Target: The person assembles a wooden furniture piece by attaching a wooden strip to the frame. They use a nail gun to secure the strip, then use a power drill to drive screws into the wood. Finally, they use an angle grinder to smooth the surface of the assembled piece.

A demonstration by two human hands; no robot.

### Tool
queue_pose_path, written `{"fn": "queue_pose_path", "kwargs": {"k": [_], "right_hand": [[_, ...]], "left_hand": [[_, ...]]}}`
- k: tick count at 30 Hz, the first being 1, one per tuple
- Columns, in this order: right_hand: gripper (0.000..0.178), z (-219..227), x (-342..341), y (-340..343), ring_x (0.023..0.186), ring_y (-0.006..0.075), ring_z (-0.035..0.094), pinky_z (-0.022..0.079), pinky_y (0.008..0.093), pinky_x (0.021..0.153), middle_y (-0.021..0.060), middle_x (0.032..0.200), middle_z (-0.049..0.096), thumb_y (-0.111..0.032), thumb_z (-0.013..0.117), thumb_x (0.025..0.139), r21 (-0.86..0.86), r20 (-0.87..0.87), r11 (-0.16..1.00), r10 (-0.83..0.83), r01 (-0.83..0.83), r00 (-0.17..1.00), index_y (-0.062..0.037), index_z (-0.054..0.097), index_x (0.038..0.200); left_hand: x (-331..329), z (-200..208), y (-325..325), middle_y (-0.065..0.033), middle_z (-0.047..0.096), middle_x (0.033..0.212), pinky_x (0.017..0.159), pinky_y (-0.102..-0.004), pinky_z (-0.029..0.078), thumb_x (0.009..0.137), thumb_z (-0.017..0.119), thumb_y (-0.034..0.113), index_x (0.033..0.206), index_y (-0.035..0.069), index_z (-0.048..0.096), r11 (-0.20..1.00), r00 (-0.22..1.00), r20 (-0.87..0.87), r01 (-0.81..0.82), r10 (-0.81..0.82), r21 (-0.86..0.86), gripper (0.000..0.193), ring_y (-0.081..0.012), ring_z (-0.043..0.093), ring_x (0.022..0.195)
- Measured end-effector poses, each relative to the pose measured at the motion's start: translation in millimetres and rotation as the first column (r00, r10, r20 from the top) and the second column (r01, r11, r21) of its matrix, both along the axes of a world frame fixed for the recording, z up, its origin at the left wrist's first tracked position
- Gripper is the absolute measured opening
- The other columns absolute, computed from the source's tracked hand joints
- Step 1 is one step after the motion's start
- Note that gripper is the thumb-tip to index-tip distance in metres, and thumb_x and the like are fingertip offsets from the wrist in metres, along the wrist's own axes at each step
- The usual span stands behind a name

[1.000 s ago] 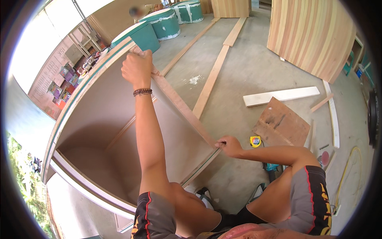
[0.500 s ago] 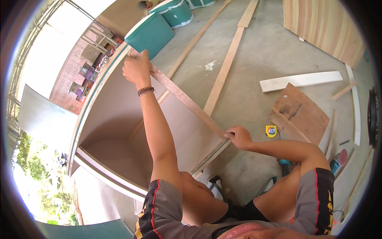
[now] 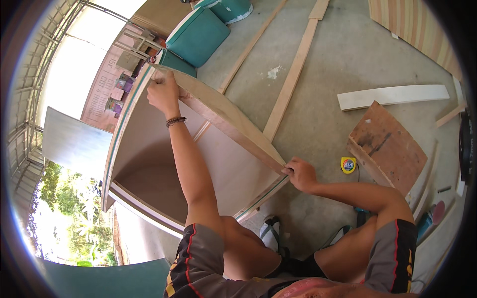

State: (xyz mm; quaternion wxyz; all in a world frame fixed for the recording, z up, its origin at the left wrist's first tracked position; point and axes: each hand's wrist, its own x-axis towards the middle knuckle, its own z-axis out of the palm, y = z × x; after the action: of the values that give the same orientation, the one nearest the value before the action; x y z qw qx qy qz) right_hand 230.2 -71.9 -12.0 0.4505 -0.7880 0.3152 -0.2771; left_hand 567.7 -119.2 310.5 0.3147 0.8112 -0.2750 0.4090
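A large open wooden box, like a cabinet carcass (image 3: 238,144), stands in front of me, with pale inner walls and green-lined edges. Along its far right side runs a wooden board (image 3: 231,126). My left hand (image 3: 164,94), a braided band on its wrist, is closed over the board's far end at the upper corner. At the board's near end, my right hand (image 3: 300,175) pinches the corner between thumb and fingers. The fingertips of both hands are partly hidden.
Right of the box, a yellow tape measure (image 3: 349,165) lies on the concrete floor. Beyond it are a stained brown board (image 3: 390,144), a white plank (image 3: 392,96) and a sander-like power tool (image 3: 431,218). Teal cabinets (image 3: 198,37) and long wooden strips (image 3: 298,69) lie farther off.
The board now shows its broad outer face as well as its edge, seeming tilted. Both hands keep their grip at its ends. My view has shifted slightly, moving the floor items rightward.
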Motion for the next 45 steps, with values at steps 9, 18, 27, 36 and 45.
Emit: {"fn": "queue_pose_path", "kwargs": {"k": [9,18,27,36,45], "right_hand": [[0.016,-1,1,-2,0.081,0.0352,0.065,0.051,0.0463,0.07,0.0102,0.089,0.063,-0.024,0.073,0.09,0.027,0.028,1.0,0.008,-0.009,1.0,-0.0079,0.073,0.086],[0.018,-1,-1,-2,0.08,0.0355,0.065,0.05,0.0463,0.069,0.0105,0.088,0.063,-0.024,0.072,0.091,0.0,0.027,1.0,0.015,-0.015,1.0,-0.0068,0.072,0.086],[0.023,-2,1,-3,0.082,0.0367,0.065,0.05,0.0454,0.071,0.0139,0.09,0.065,-0.028,0.072,0.092,-0.036,-0.038,0.998,0.055,-0.056,0.998,-0.005,0.074,0.091],[0.036,-6,7,9,0.077,0.0257,0.066,0.052,0.0376,0.072,0.0145,0.087,0.068,-0.033,0.079,0.088,0.007,-0.028,1.0,0.009,-0.009,1.0,0.0015,0.073,0.097],[0.045,10,25,36,0.076,0.0197,0.062,0.051,0.0347,0.07,0.0112,0.089,0.068,-0.036,0.087,0.078,0.038,-0.149,0.979,-0.192,0.199,0.97,0.0015,0.071,0.097]], "left_hand": [[-4,2,-1,-0.0264,0.072,0.082,0.084,-0.0491,0.054,0.071,0.076,0.044,0.077,-0.007,0.071,0.997,0.996,-0.084,0.035,-0.041,-0.064,0.052,-0.0436,0.071,0.084],[-4,1,-1,-0.0279,0.072,0.087,0.087,-0.051,0.054,0.071,0.077,0.047,0.084,-0.006,0.072,0.998,0.992,-0.117,0.032,-0.039,-0.062,0.055,-0.0457,0.07,0.089],[-16,-10,0,-0.0286,0.072,0.1,0.088,-0.0516,0.055,0.073,0.076,0.048,0.099,-0.005,0.072,0.998,0.964,-0.265,-0.043,0.027,-0.054,0.059,-0.0464,0.07,0.096],[-14,-12,3,-0.0271,0.072,0.097,0.08,-0.0514,0.056,0.077,0.076,0.031,0.111,-0.003,0.05,0.959,0.906,-0.346,0.17,-0.243,-0.228,0.055,-0.0445,0.071,0.092],[-3,-21,-1,-0.0259,0.069,0.1,0.08,-0.0515,0.055,0.078,0.072,0.027,0.11,-0.006,0.049,0.858,0.829,-0.305,0.343,-0.468,-0.383,0.051,-0.0445,0.07,0.089]]}}
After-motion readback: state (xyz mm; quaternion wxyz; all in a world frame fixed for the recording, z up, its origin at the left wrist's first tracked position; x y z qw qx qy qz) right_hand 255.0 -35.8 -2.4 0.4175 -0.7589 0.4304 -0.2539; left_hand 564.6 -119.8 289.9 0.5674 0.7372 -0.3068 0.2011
